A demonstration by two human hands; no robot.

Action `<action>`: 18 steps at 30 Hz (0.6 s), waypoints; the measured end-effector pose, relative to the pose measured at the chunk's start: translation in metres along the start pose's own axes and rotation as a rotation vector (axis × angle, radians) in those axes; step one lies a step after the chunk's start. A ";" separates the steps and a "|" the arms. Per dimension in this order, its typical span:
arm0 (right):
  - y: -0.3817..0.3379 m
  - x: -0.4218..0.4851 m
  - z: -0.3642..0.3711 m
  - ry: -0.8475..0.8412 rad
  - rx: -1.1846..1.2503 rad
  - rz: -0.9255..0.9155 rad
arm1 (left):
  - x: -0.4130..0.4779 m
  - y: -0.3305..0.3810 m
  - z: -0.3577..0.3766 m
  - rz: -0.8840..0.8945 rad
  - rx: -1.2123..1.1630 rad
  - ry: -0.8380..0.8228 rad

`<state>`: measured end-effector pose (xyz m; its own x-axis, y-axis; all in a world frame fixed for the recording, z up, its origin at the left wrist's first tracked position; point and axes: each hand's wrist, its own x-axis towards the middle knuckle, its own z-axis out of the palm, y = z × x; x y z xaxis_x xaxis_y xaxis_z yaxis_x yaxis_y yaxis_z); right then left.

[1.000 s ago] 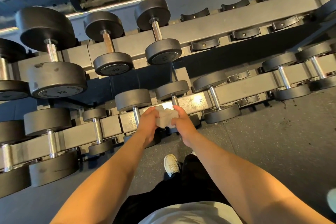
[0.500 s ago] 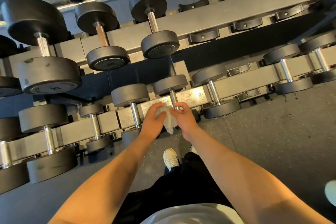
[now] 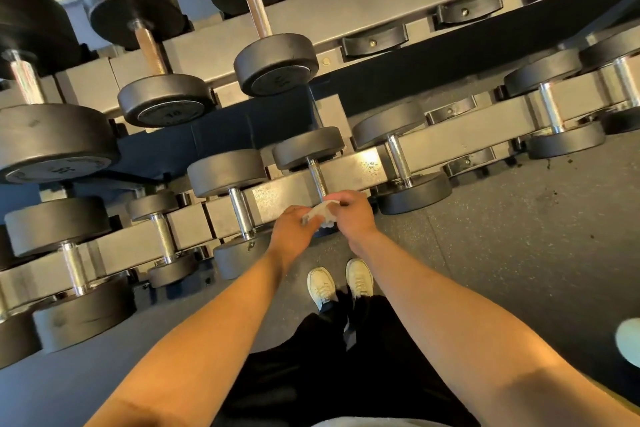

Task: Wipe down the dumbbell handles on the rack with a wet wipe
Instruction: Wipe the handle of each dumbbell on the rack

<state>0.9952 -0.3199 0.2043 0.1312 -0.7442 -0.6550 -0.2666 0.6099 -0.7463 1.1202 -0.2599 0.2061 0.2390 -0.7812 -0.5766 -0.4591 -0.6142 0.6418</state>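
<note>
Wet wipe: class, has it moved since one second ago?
Yes: the wet wipe, now bunched, has shifted slightly toward the near end of the dumbbell handle.

Most of wet wipe (image 3: pixel 320 214) buried between left hand (image 3: pixel 293 231) and right hand (image 3: pixel 354 216); finger-level grip unreadable. Near head of dumbbell (image 3: pixel 317 177) hidden behind hands. Big dumbbells (image 3: pixel 45 144) cropped by left edge. Pale blob (image 3: pixel 628 347) cropped at right edge, unidentifiable.

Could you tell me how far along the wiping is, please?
Done: nothing shows which handles are wiped. In hand: left hand and right hand hold the wet wipe by the near end of the lower-row handle. Left: that handle and others on the rack.
</note>
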 end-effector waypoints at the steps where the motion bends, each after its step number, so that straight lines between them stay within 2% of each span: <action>1: 0.001 0.006 -0.001 0.008 -0.013 -0.002 | 0.005 0.001 0.002 -0.033 -0.057 -0.004; 8: 0.013 0.048 0.005 0.007 -0.143 -0.013 | 0.055 -0.014 0.018 -0.235 -0.226 0.197; 13: 0.023 0.073 0.021 0.018 -0.153 -0.012 | 0.082 -0.023 0.032 -0.248 -0.362 0.343; 18: 0.029 0.091 0.029 0.055 0.034 0.098 | 0.091 -0.018 0.043 -0.161 -0.524 0.262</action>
<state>1.0274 -0.3618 0.1200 0.0532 -0.6941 -0.7180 -0.2432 0.6883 -0.6834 1.1132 -0.3156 0.1202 0.5038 -0.6346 -0.5861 0.0663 -0.6481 0.7587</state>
